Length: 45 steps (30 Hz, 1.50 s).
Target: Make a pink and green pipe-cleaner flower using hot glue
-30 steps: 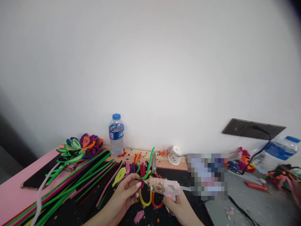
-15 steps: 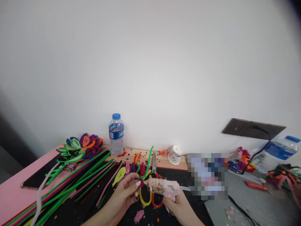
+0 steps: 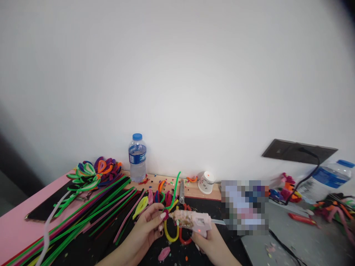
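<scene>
My left hand (image 3: 148, 227) pinches a small magenta fuzzy piece (image 3: 166, 214) between thumb and fingertips. From it a green pipe cleaner (image 3: 176, 189) rises, bent toward the wall. In my right hand (image 3: 212, 244) is a pale pink hot glue gun (image 3: 194, 220), its red light lit and a clear glue stick (image 3: 218, 222) in its back end. The gun's nozzle points left, close beside the magenta piece; whether they touch I cannot tell. Behind and below the gun lie scissors (image 3: 182, 195) with yellow and red handles. A pink loop (image 3: 164, 253) rests in front on the black mat.
Long pipe cleaners (image 3: 111, 205) spread across the left, near a phone (image 3: 47, 207) and a pipe-cleaner flower (image 3: 94, 173). A water bottle (image 3: 137, 159) and paper cup (image 3: 206, 183) stand by the wall. A black cable (image 3: 285, 247) runs at right, near a red utility knife (image 3: 301, 218).
</scene>
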### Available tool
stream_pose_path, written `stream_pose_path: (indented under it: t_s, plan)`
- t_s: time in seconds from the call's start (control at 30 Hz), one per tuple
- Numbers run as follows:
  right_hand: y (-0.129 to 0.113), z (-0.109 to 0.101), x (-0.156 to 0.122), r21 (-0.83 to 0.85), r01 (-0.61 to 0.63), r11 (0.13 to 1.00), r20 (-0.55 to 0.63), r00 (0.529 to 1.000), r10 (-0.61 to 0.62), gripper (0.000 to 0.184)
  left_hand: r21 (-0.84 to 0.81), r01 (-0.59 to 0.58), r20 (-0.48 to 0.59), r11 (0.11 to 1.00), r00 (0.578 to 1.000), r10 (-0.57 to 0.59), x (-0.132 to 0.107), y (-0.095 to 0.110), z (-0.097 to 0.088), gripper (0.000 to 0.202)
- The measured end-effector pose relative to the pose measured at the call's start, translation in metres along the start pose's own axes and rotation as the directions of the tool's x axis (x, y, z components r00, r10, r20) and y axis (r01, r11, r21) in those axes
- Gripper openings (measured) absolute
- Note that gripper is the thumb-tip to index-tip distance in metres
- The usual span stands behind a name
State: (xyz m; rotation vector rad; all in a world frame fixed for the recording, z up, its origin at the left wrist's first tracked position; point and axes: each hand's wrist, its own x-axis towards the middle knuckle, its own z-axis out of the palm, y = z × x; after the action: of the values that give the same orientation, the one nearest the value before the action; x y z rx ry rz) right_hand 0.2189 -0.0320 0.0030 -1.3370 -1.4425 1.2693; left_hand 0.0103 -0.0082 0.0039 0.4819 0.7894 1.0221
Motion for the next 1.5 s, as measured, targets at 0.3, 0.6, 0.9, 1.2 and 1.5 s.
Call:
stream_pose_path:
  t_s: [0.3,0.6,0.9,1.2,1.5]
  plan:
    - [-0.009,0.000,-0.001,-0.022,-0.041,0.999,0.031,0.999,0.042,0.034,-0.002,-0.020,-0.009,1.000,1.000,0.020,0.002,-0.001,-0.001,0.032]
    - [-0.010,-0.001,-0.001,0.008,0.046,0.999,-0.061,0.997,-0.046,0.031,-0.032,-0.030,-0.028,0.999,0.999,0.029,0.002,0.000,-0.001,0.033]
    - [-0.018,-0.027,0.005,-0.517,0.038,0.855,-0.306,0.925,-0.226,0.028,-0.032,-0.039,-0.016,0.999,0.999,0.039,0.002,-0.001,-0.002,0.031]
    - [-0.004,-0.030,0.008,-0.911,-0.151,0.385,-0.259,0.934,-0.246,0.039,0.000,-0.046,0.041,0.999,0.998,0.046,0.001,-0.003,-0.003,0.027]
    - [-0.010,-0.027,0.005,-0.852,-0.053,0.521,-0.302,0.863,-0.406,0.042,0.114,-0.073,0.080,0.991,0.995,0.064,-0.002,-0.001,0.006,0.028]
